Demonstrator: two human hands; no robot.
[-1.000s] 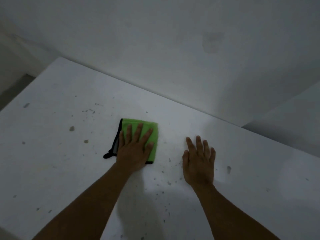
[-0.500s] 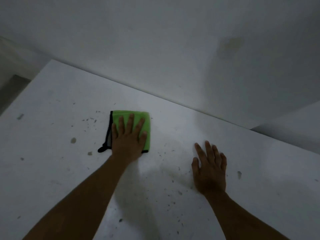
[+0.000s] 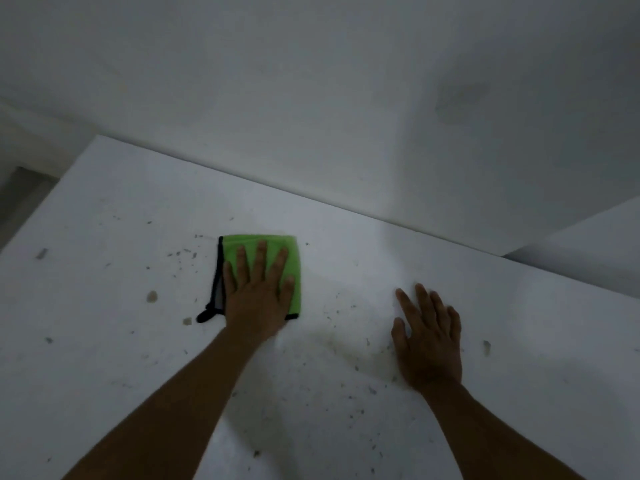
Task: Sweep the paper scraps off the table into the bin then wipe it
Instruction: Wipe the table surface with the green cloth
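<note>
A folded green cloth point(image 3: 249, 242) with a black edge lies flat on the white table point(image 3: 104, 393). My left hand point(image 3: 258, 292) presses down on it, palm flat and fingers spread. To its right my right hand point(image 3: 429, 341) rests flat on the bare table, holding nothing. Small dark specks and a few tiny scraps point(image 3: 151, 296) dot the surface around both hands. No bin is in view.
A white wall point(image 3: 346, 116) runs along the table's far edge. The table's left edge drops to a dark floor point(image 3: 20, 202). A second white surface point(image 3: 595, 244) shows at the right.
My left hand has slid the cloth away from me toward the wall and slightly left. My right hand has stayed flat on the table, farther from the cloth.
</note>
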